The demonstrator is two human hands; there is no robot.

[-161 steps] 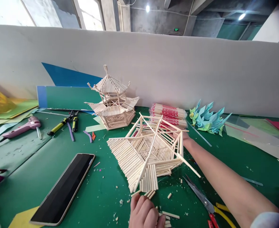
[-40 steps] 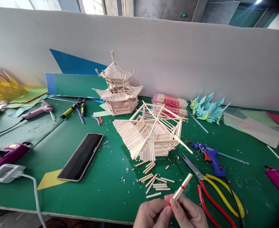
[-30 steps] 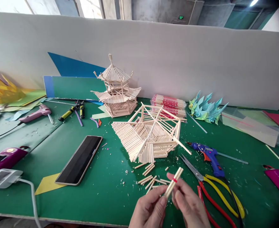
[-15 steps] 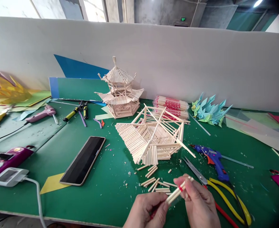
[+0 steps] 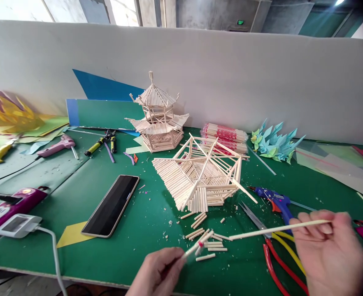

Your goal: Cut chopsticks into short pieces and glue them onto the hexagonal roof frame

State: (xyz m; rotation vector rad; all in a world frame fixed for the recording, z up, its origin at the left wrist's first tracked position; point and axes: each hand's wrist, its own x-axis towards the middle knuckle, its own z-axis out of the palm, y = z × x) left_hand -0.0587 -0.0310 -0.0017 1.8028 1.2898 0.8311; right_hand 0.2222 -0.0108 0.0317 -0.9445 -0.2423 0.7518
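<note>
Pinching a pale piece [image 5: 196, 245] with a red mark between thumb and fingertips, the left hand [image 5: 157, 274] sits low at the near edge of the green table [image 5: 132, 246]. Whether that piece is a wrapper or a second stick is not clear. The right hand [image 5: 329, 250] is well apart from it on the right, fingers closed on one end of a long stick [image 5: 277, 230]. The stick is held in the air above the table, its free end pointing toward the left hand.

Under the stick lie short cut sticks [image 5: 210, 243] and crumbs of wood scattered over the green surface. Red and yellow pliers [image 5: 280, 263] lie just beside the right hand, with a blue glue gun [image 5: 277, 201] just beyond them. On the left a white plug [image 5: 17, 225] with its cable sits against a purple device [image 5: 11, 201], and a dark phone [image 5: 112, 205] lies flat on a yellow scrap of paper.

In the middle of the table stands a half-built roof [image 5: 200, 176] of sticks, tilted. Behind it are a finished pagoda model [image 5: 157, 119], a pack of chopsticks [image 5: 224, 132] and a cluster of paper cranes [image 5: 274, 142]. To the far left lie yellow-handled cutters [image 5: 99, 142], a pink glue gun [image 5: 56, 146] and loose coloured sheets [image 5: 21, 127].

A white partition [image 5: 231, 74] closes off the back of the table, with blue and green sheets leaning on it. Above it show grey concrete ceiling, bright windows and a small green exit sign [image 5: 240, 22].
</note>
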